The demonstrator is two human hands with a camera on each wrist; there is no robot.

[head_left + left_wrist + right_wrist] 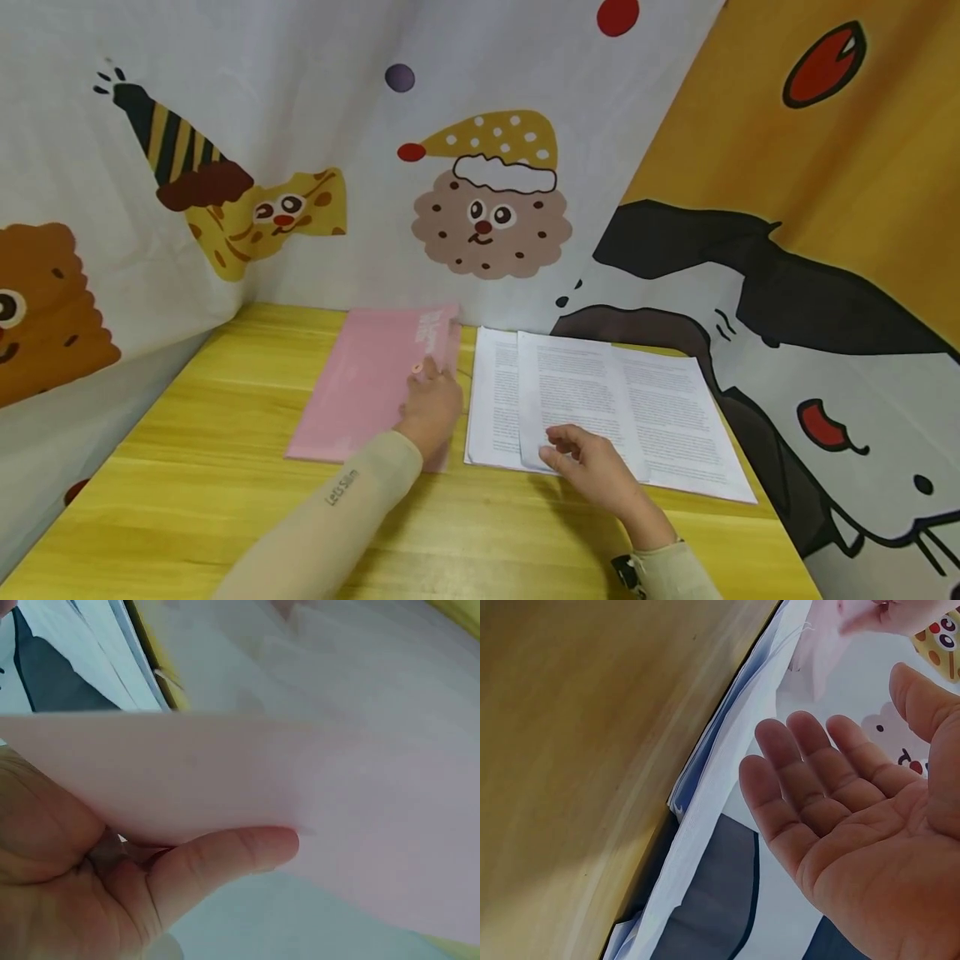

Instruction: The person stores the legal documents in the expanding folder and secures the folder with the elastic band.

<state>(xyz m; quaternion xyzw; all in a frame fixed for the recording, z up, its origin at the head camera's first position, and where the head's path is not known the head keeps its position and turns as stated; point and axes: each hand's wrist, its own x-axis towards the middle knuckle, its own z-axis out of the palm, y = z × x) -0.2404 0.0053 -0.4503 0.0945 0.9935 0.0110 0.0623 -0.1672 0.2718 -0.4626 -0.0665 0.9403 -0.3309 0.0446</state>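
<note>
In the head view a pink folder (352,383) with white lettering lies on the wooden table. My left hand (433,410) is at its right side. The left wrist view shows the thumb (232,851) laid along the folder's pink cover (187,765), pinching it; the other fingers are mostly hidden. Printed sheets (577,375) lie to the right of the folder, partly overlapping. Over their lower edge hovers my right hand (592,467), empty. In the right wrist view its palm (870,840) shows, with the fingers loosely extended and the thumb apart.
A white curtain (330,100) printed with cartoon figures hangs behind the table and along its left side. At the right, a yellow and grey cartoon print (712,167) comes down close to the sheets. Wooden tabletop (210,417) shows left of the folder and in front.
</note>
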